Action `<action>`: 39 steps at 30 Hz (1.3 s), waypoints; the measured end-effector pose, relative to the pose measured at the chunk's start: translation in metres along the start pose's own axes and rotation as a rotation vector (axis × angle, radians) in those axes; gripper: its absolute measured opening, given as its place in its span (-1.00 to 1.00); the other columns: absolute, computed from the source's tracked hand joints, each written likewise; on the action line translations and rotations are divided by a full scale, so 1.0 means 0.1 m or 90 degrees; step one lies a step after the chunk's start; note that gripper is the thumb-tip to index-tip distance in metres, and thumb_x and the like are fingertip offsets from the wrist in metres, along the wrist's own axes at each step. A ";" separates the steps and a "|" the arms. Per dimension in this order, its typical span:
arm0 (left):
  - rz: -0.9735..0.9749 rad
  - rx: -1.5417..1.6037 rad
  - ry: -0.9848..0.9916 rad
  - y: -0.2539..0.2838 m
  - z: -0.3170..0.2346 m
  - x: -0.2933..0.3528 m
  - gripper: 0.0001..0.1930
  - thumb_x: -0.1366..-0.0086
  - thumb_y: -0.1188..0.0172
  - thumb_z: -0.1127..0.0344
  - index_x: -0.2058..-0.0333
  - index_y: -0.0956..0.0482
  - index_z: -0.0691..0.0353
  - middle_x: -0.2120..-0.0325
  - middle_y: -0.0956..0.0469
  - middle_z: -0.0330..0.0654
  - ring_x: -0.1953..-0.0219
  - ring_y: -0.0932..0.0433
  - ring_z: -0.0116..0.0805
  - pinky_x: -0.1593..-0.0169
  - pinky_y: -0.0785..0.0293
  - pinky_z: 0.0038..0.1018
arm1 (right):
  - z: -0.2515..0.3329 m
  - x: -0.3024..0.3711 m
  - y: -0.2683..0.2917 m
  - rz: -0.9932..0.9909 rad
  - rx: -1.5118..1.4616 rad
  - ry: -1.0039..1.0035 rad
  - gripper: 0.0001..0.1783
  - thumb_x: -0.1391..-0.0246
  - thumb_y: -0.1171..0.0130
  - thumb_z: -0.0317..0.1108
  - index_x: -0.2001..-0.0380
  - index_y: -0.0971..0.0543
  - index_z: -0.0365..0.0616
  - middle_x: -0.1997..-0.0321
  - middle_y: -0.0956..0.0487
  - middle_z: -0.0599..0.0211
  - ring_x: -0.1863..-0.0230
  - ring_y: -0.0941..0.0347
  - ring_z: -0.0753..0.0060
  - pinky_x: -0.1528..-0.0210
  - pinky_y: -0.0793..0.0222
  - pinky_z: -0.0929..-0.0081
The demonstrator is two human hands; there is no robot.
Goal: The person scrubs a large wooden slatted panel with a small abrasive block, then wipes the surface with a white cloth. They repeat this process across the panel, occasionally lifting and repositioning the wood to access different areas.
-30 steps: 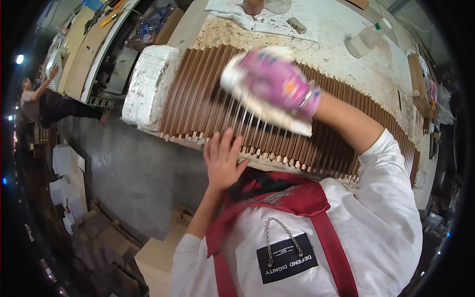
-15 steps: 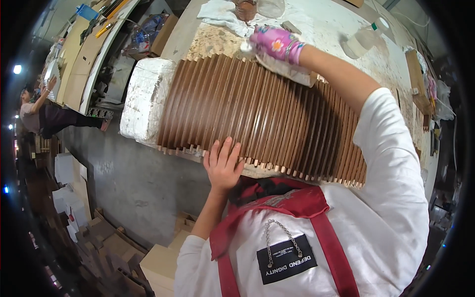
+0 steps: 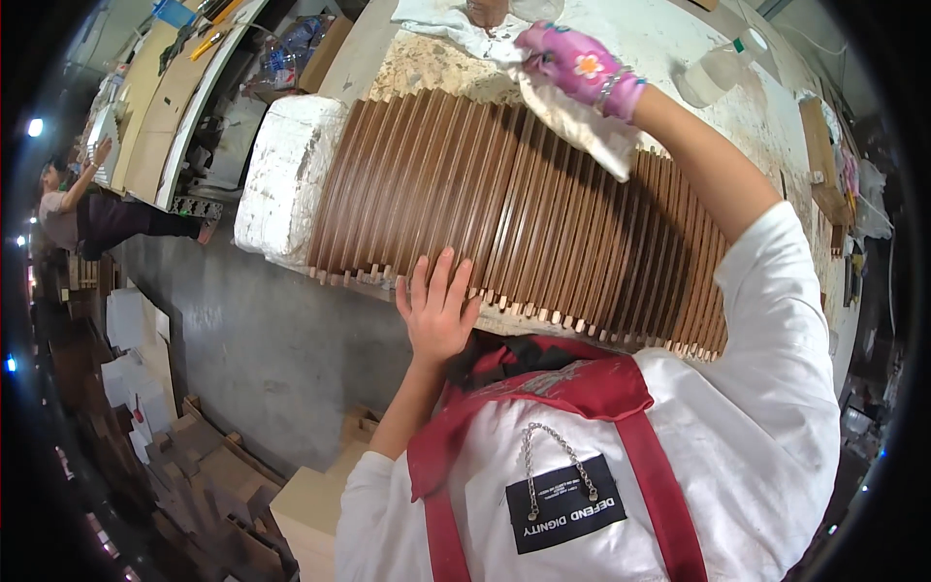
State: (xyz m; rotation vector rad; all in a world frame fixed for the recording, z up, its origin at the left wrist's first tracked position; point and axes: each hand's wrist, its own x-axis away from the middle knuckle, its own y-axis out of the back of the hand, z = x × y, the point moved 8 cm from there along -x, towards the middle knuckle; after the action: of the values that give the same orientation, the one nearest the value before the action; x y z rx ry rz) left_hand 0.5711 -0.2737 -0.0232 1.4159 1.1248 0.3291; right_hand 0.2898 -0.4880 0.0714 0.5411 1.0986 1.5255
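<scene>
A row of brown wooden strips lies side by side across the bench, their pale ends showing along the near edge. My bare left hand rests its outstretched fingers on the near ends of several strips. In a pink flowered glove, my right hand grips a whitish cloth that hangs down at the far edge of the row. The fingertips of that hand are partly hidden by the glove's angle. Against the row's left end sits a white wrapped block.
A brown-stained container and white rag stand at the far edge of the bench. A clear bottle is at far right. Another person works at the left. Boxes sit low on the left.
My right hand has moved right and slightly nearer with the cloth, more of which now hangs loose. My left hand stays on the near ends, its fingers slightly shifted.
</scene>
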 end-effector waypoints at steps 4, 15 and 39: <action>0.035 0.052 -0.060 0.04 -0.16 -0.09 -0.43 -0.15 -0.26 0.05 -0.17 -0.51 -0.05 -0.27 -0.37 -0.27 -0.35 -0.20 -0.04 -0.37 0.12 -0.04 | 0.83 0.37 -0.12 0.082 -0.165 -0.026 -0.72 -0.22 -0.13 -0.26 0.05 -0.56 -0.10 0.24 -0.66 0.27 0.34 -0.61 0.45 0.34 -0.60 0.55; 0.021 0.032 -0.079 -0.01 -0.21 -0.15 -0.52 -0.16 -0.26 0.12 -0.09 -0.59 0.00 -0.21 -0.45 -0.36 -0.35 -0.23 -0.20 -0.40 0.16 -0.16 | 0.40 0.28 -0.80 -0.037 0.206 0.305 -0.70 -0.02 -0.29 -0.35 0.12 -0.58 -0.01 0.26 -0.63 0.32 0.45 -0.55 0.45 0.68 -0.40 0.60; 0.104 0.262 -0.102 0.24 -0.48 -0.53 -0.38 -0.21 -0.24 0.22 -0.27 -0.37 0.09 -0.31 -0.29 -0.09 -0.37 -0.19 -0.08 -0.38 -0.07 -0.17 | -0.22 0.58 0.41 -0.201 -0.772 -0.304 -0.63 -0.33 -0.02 -0.21 -0.06 -0.48 -0.24 0.24 -0.65 0.24 0.47 -0.58 0.57 0.50 -0.59 0.58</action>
State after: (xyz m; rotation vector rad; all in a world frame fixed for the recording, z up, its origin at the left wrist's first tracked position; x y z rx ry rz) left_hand 0.5189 -0.2800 0.0305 1.8685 0.9819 0.0969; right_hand 0.2353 -0.4392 0.0833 -0.1287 -0.1925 1.3820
